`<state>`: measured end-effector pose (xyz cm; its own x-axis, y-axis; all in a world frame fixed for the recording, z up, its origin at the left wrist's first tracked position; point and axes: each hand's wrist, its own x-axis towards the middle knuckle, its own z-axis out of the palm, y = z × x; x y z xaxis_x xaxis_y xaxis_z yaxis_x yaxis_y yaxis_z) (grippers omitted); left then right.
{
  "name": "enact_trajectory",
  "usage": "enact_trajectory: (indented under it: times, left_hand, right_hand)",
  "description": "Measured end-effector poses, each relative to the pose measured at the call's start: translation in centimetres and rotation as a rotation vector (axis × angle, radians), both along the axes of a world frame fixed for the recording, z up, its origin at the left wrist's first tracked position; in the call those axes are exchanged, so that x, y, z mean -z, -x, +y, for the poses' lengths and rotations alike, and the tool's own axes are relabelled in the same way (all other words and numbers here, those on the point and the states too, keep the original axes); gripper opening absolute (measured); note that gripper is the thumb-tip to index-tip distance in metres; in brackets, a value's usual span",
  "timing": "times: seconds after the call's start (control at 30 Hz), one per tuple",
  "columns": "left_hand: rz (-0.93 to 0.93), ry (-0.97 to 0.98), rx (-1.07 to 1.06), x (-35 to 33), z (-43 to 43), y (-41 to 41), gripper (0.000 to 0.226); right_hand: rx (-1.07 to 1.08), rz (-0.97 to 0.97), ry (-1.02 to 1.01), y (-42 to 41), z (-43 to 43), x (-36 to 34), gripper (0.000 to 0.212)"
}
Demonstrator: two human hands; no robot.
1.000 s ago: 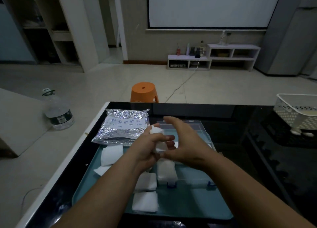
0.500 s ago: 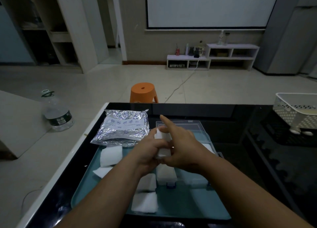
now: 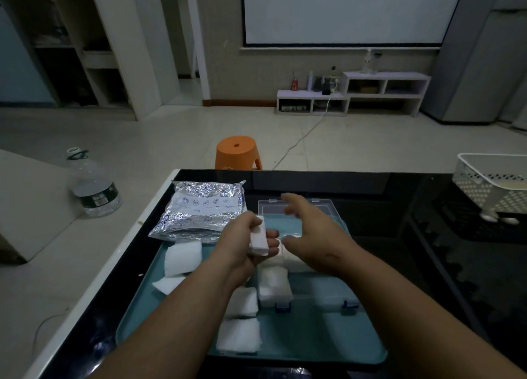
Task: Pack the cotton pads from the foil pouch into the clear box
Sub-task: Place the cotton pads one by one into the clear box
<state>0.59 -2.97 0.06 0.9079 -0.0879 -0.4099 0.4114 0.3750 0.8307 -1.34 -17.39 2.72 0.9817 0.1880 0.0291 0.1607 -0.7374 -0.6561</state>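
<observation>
The foil pouch lies at the left of the table, with several loose cotton pads beside it on the tray, unpacked. The left hand grips a small stack of pads. The right hand hovers spread and empty over the clear box, which seems part-filled, so the packing is perhaps halfway done.

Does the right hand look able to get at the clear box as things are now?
Probably yes. The right hand is open and empty above the clear box, whose lid lies folded back; the left hand, gripping a cotton pad, is beside it.
</observation>
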Motion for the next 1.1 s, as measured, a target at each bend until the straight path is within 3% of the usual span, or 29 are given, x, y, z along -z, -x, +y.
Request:
enact_trajectory:
  times: [0.07,0.17,0.23,0.4,0.5,0.73,1.1]
  left_hand:
    - [0.022,-0.021,-0.023,0.2,-0.1,0.0,0.031]
    - [-0.016,-0.116,-0.051,0.1,-0.2,0.0,0.014]
    - [-0.042,-0.193,-0.024,0.0,-0.1,0.0,0.008]
    - [-0.038,-0.158,0.132,-0.1,0.5,0.4,0.005]
    - [-0.034,-0.217,0.133,0.0,0.6,0.7,0.005]
    - [-0.164,-0.733,0.165,0.7,1.3,1.0,0.028]
    - [-0.307,-1.261,0.328,1.2,1.4,1.4,0.015]
  right_hand:
    - [0.087,0.036,-0.061,-0.2,-0.2,0.2,0.059]
    - [0.188,0.162,-0.209,-0.3,-0.7,0.5,0.03]
    - [0.208,0.27,-0.316,-0.1,-0.7,0.6,0.027]
    - [0.223,0.395,-0.449,0.6,-0.1,0.2,0.027]
    - [0.24,0.339,-0.365,0.7,0.2,0.1,0.027]
    - [0.175,0.33,-0.029,0.5,0.8,1.2,0.015]
    - [0.153,0.436,0.022,0.6,1.4,3.1,0.01]
